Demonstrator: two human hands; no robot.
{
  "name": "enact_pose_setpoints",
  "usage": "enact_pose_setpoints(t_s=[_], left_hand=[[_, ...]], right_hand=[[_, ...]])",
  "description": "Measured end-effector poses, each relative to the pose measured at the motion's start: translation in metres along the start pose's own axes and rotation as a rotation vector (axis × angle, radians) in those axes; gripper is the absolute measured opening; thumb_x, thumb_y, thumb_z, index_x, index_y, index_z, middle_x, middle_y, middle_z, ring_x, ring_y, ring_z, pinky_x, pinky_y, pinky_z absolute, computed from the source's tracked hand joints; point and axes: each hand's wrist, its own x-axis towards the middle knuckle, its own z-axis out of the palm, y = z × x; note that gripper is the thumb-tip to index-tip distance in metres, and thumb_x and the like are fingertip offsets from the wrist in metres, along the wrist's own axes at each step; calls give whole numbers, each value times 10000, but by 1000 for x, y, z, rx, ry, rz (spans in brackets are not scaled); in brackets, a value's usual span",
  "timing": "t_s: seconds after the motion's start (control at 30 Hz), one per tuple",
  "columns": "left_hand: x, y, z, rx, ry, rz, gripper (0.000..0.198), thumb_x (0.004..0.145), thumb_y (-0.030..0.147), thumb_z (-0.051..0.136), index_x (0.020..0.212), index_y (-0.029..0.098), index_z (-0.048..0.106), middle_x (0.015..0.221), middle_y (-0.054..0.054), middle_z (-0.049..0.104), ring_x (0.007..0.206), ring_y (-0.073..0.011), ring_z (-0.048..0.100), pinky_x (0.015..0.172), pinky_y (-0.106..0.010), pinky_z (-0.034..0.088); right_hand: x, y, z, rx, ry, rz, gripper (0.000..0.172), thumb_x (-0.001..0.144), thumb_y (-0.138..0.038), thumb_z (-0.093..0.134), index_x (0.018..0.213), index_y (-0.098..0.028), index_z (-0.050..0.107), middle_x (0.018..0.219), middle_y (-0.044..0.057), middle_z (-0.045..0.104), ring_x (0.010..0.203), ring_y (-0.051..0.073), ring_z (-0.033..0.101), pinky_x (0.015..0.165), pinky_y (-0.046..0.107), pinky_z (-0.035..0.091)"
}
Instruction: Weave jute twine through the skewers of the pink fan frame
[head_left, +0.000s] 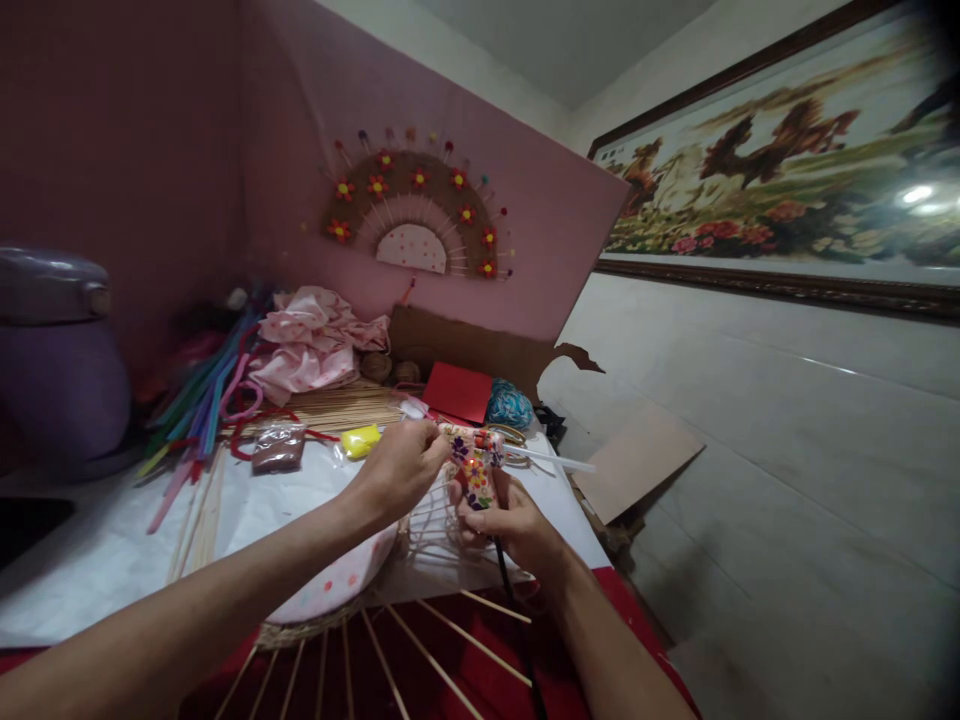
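My right hand (510, 520) is wrapped around the handle of a flower-patterned glue gun (478, 472). A whitish glue stick (555, 459) juts from its back end, and a black cord (501, 565) hangs below. Close to the gun's front end, my left hand (401, 470) has its fingers pinched together; what they hold is hidden. Under my forearms lies a round piece covered in dotted white fabric (337, 580), edged with a twine rim (300, 632). Thin wooden sticks (390, 665) fan out from it.
A purple flask (60, 380) stands at left beside colourful pipe cleaners (202, 390). Behind my hands are crumpled pink fabric (311, 335), red paper (459, 392), blue yarn (510, 403) and scissors (517, 436). A half-round flower decoration (420, 180) is on the pink board (540, 230).
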Motion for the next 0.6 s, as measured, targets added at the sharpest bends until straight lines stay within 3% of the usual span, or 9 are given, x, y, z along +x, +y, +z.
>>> enact_pose_setpoints(t_s=[0.07, 0.13, 0.43, 0.6], left_hand=[[0, 5, -3, -85, 2, -22, 74, 667, 227, 484, 623, 192, 532, 464, 63, 384, 475, -117, 339, 496, -267, 224], [0, 9, -3, -194, -40, -50, 98, 667, 209, 453, 686, 192, 548, 447, 74, 377, 443, -107, 324, 465, -252, 229], [-3, 8, -1, -597, -342, -285, 192, 710, 253, 351, 520, 229, 331, 347, 84, 257, 329, -62, 129, 345, -219, 76], [-6, 3, 2, -716, -403, -363, 244, 705, 245, 405, 499, 225, 275, 341, 95, 227, 333, -43, 77, 342, -195, 38]], right_hand=[[-1, -1, 0, 41, 35, -9, 327, 639, -204, 691, 931, -174, 544, 735, -10, 511, 556, 83, 452, 491, 205, 334], [-1, -3, 0, 77, 73, -23, 371, 632, -184, 695, 969, -192, 542, 810, 2, 533, 573, 80, 447, 487, 198, 342], [-2, -9, -2, 143, 172, -44, 366, 609, -122, 668, 946, -207, 554, 866, 11, 552, 619, 93, 448, 477, 189, 341], [0, -10, -3, 173, 179, -109, 349, 617, -108, 654, 938, -192, 547, 861, 20, 550, 592, 82, 431, 461, 181, 326]])
